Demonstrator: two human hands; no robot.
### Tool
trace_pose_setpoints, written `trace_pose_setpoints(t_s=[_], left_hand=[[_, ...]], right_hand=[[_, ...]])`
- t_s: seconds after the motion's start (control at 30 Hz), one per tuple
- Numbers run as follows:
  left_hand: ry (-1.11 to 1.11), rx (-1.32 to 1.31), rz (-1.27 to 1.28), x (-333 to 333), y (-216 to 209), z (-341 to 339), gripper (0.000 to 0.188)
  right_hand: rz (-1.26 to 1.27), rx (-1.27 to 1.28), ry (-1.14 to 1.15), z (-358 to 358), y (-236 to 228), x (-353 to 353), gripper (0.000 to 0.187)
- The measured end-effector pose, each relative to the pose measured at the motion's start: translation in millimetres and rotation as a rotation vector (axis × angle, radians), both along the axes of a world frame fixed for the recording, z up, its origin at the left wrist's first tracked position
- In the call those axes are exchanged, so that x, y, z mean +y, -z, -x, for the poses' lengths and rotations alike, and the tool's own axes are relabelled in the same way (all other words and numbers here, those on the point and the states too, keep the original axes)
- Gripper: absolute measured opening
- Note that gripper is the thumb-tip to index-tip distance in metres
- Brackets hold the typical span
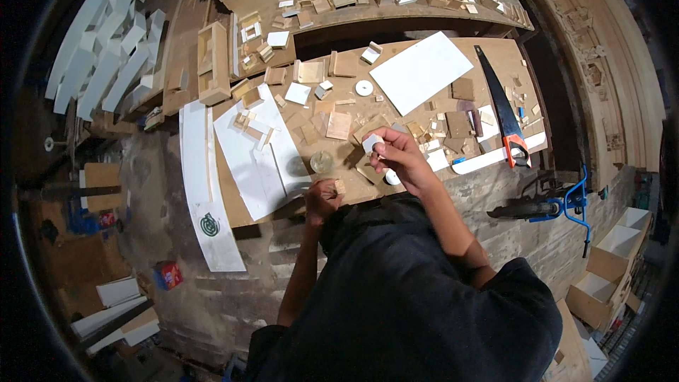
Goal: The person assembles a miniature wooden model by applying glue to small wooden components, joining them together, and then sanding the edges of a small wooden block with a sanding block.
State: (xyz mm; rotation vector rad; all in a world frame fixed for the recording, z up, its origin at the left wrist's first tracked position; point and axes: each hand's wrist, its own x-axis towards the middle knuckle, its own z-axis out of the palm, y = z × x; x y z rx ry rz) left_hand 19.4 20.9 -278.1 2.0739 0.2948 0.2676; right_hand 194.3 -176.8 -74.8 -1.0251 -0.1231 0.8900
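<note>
Right hand (400, 158), centre of frame: your thumb and fingers pinch a small white piece (370, 143), raised over the workbench (387, 112). Left hand (322, 199), lower and left of centre: fingers closed around a small wooden block (339, 187) at the bench's near edge. Round clear container (322, 163) just above that hand. Large white panel (421, 73) upper right of centre; handsaw (501, 102) farther right, orange-and-black handle toward you.

Round green emblem (209, 225) on long white board (200, 184); lettering apparently too small to read.
</note>
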Motion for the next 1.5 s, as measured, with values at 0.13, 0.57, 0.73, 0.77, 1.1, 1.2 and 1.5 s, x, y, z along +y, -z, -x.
trace_pose_setpoints(t_s=[0.13,0.57,0.73,0.77,1.1,1.2,1.5], left_hand=[[-0.052,-0.168,0.062,-15.8,-65.7,-22.5,0.042],[0.102,-0.350,0.549,-27.0,-228.4,-72.1,0.048],[0.149,-0.346,0.568,-25.4,-230.8,-74.2,0.049],[0.151,-0.363,0.573,-25.5,-230.3,-73.9,0.050],[0.060,-0.499,0.447,-35.6,-248.2,-77.0,0.050],[0.055,-0.507,0.368,-35.6,-253.1,-78.8,0.050],[0.034,-0.562,0.329,-37.9,-252.3,-84.9,0.051]], right_hand=[[0.035,-0.065,-0.018,2.8,-2.4,0.8,0.030],[-0.127,-0.168,0.030,8.5,-40.0,6.4,0.031],[-0.189,-0.114,0.054,11.3,-45.9,2.3,0.032],[-0.188,-0.123,0.056,11.6,-45.8,1.3,0.032],[-0.192,-0.199,0.122,22.4,-51.0,4.4,0.031],[-0.199,-0.224,0.139,23.4,-52.1,6.8,0.031],[-0.203,-0.260,0.170,26.4,-49.8,9.7,0.029]])
